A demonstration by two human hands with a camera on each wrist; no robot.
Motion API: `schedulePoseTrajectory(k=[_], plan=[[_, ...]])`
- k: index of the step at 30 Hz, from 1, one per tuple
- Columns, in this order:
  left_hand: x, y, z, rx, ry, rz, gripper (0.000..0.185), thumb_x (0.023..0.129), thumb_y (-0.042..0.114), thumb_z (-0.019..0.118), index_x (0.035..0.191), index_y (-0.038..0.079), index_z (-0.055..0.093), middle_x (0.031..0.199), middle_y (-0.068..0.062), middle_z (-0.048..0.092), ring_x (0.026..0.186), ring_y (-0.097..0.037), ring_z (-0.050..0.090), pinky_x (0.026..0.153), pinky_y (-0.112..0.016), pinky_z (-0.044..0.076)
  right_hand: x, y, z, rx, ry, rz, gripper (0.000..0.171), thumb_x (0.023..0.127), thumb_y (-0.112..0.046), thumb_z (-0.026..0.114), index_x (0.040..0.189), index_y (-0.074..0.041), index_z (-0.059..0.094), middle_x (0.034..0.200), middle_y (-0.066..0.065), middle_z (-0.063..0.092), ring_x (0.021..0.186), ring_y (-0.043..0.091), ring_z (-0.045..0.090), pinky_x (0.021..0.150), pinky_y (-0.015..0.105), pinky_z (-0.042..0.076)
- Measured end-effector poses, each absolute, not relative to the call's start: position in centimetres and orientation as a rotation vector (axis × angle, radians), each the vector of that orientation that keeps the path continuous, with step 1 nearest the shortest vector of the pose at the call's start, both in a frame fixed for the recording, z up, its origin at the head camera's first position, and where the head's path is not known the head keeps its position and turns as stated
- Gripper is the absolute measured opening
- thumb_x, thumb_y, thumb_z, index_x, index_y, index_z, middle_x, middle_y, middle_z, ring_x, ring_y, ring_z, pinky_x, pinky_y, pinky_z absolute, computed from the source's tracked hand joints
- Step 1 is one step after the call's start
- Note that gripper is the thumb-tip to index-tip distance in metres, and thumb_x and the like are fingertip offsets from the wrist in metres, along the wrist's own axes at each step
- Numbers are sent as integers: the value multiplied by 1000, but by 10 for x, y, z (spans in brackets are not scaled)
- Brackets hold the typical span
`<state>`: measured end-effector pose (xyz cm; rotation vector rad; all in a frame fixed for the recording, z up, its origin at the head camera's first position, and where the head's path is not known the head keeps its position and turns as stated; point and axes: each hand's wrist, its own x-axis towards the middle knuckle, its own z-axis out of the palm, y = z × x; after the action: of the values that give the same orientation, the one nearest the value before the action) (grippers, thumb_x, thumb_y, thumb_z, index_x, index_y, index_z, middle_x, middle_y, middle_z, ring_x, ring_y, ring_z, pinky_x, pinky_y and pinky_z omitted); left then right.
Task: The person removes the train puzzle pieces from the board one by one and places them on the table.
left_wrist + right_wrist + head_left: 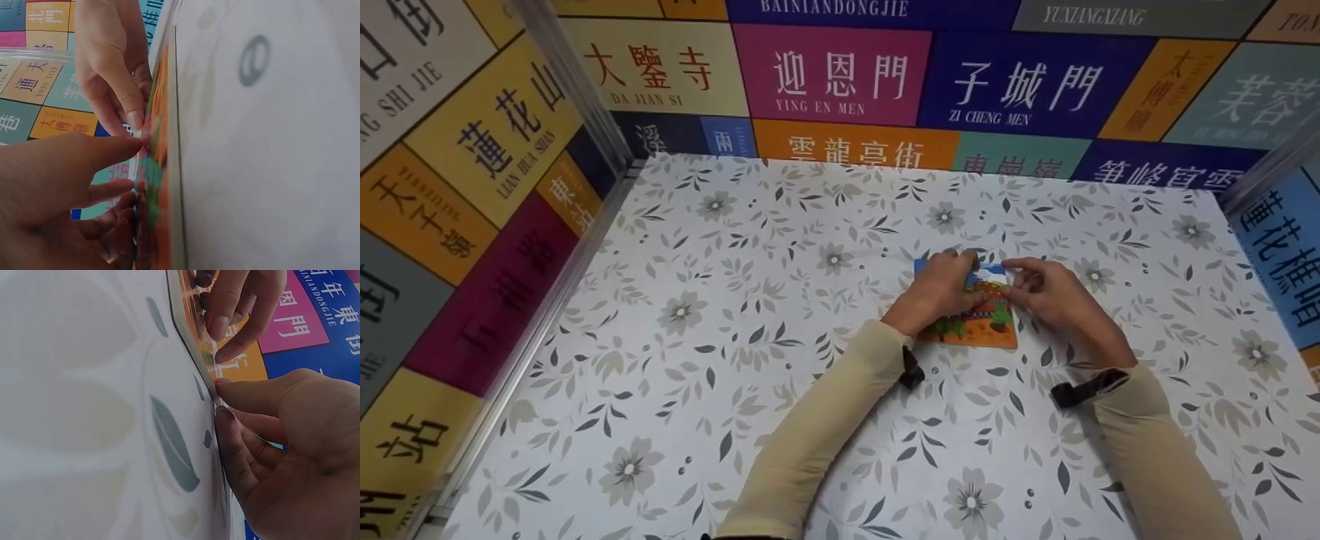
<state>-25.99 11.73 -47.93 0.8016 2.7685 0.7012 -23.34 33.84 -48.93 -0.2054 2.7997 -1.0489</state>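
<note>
Sleeves: two beige fabric sleeves (817, 435) nearest the head camera, each ending in a black wrist strap; both forearms reach toward the table's middle.
Table: white tabletop with a grey leaf-and-flower print (682, 315), boxed in by walls of coloured place-name panels (832, 75).
Picture board: flat square board with an orange, green and blue printed scene (982, 330), lying flat on the table a little right of centre, partly hidden under both hands.
Left hand: left hand (937, 289) rests on the board's left and upper part, fingers curved down onto its surface; the left wrist view shows the thumb pressing near a small light piece (136, 134).
Right hand: right hand (1046, 289) at the board's upper right edge, thumb and forefinger closed in a pinch on that small piece at the surface.
Progress (judgement): most of the picture looks filled; one piece apparently being seated near the top. Whether gaps remain under the hands cannot be told.
</note>
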Motion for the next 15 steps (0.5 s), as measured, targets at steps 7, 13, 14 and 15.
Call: schedulePoseTrajectory(k=[7, 13, 14, 15], plan=[[-264, 126, -473, 727, 2761, 621, 54, 87, 51, 74, 125, 16, 58, 114, -1, 62, 100, -16, 61, 86, -28, 53, -233, 340, -490, -236, 2793, -1020, 49, 98, -30, 66, 143, -14, 56, 97, 11, 66, 80, 19, 60, 65, 25, 48], [-267, 133, -467, 590, 2717, 624, 53, 84, 49, 77, 123, 20, 57, 114, 2, 61, 99, -15, 60, 85, -30, 54, -233, 340, -489, -251, 2796, -1020, 49, 98, -28, 67, 143, -13, 56, 96, 11, 66, 80, 20, 60, 64, 25, 48], [-267, 133, -466, 562, 2706, 624, 53, 84, 49, 78, 122, 20, 56, 114, 2, 61, 99, -15, 60, 85, -31, 54, -233, 340, -489, -255, 2797, -1016, 49, 98, -27, 67, 143, -13, 56, 96, 11, 66, 80, 20, 60, 64, 25, 48], [-267, 134, -465, 540, 2697, 619, 51, 84, 49, 78, 121, 21, 57, 113, 2, 61, 99, -15, 60, 85, -32, 54, -233, 340, -488, -265, 2795, -1012, 49, 98, -26, 67, 143, -12, 55, 96, 11, 66, 79, 19, 60, 64, 24, 48]])
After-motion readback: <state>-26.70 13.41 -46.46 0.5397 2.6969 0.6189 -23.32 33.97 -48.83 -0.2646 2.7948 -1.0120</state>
